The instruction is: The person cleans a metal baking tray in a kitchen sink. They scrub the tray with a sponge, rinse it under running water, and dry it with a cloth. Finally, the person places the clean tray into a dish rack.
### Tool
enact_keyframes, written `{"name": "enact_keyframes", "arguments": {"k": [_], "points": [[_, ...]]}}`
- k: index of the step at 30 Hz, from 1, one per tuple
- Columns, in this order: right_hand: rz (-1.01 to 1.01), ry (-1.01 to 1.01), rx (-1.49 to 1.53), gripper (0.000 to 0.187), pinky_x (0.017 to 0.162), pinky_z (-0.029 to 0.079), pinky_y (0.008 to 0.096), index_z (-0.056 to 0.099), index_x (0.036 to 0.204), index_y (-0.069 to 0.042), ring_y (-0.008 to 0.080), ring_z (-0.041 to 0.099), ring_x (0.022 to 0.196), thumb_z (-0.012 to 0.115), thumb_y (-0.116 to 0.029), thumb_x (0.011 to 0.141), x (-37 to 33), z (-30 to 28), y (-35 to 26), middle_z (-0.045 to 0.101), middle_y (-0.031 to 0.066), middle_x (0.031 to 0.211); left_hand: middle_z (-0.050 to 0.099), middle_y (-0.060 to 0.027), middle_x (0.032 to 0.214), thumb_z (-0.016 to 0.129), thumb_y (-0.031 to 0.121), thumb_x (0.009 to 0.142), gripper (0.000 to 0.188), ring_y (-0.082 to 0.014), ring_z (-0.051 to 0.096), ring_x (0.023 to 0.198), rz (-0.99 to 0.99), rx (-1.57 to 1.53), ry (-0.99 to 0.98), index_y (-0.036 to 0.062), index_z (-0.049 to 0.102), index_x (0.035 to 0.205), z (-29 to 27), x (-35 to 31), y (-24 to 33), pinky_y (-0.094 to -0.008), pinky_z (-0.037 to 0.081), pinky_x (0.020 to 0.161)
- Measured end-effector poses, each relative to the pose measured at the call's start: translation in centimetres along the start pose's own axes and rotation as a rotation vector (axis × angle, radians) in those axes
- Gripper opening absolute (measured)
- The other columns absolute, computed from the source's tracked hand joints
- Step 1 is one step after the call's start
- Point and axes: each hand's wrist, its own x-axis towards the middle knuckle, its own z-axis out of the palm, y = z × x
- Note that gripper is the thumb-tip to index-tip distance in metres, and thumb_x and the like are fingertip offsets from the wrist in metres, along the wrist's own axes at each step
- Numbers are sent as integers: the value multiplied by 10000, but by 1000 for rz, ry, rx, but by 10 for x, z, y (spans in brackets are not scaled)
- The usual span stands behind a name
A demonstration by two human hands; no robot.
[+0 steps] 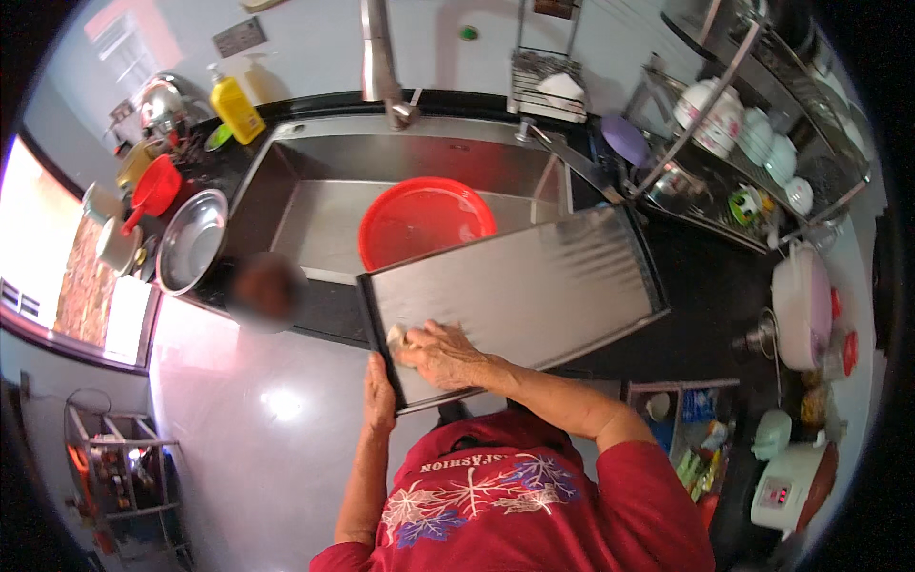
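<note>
With our left hand [380,389] clamped on the near left edge of the rectangular metal tray [534,286], which spreads rightward from that grip, our right hand [445,357] closes around a pale cloth [395,341] just beside it. We'd best brace that edge, press evenly and overlap strokes toward the far corner beyond our grip.
</note>
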Motion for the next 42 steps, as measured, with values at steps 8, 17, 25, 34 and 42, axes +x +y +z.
{"name": "enact_keyframes", "arguments": {"k": [8,17,25,34,42], "points": [[66,-290,204,324,835,378,384,667,976,-246,251,478,943,517,-108,723,-95,-64,52,515,51,1001,531,-12,877,550,279,860,327,-96,472,789,-78,71,-18,10,495,1036,20,-16,34,-239,406,701],[463,-114,235,283,846,408,337,701,854,-190,240,504,969,538,-76,653,-202,-136,143,560,83,966,534,-11,848,585,169,818,294,-97,499,744,-108,24,-99,23,489,1055,9,-12,29,-236,421,660],[900,754,-660,415,773,396,453,504,1100,-162,340,433,1035,636,-127,708,-220,-143,129,423,152,1161,529,-6,801,592,169,809,274,-94,486,678,-119,55,-93,8,504,1012,10,-13,34,-227,404,592],[1378,1285,823,527,476,478,294,375,1244,-58,164,571,653,590,-292,823,-276,-111,137,561,91,898,480,-3,644,558,213,830,198,-114,444,396,-70,81,-80,67,469,930,2,-1,17,-268,379,282],[1165,1388,1277,211,392,346,254,446,831,-118,119,511,508,638,-116,744,-289,-105,154,535,19,636,502,33,733,586,175,823,224,-63,452,627,35,67,-92,66,498,998,19,-21,40,-210,358,529]]}}
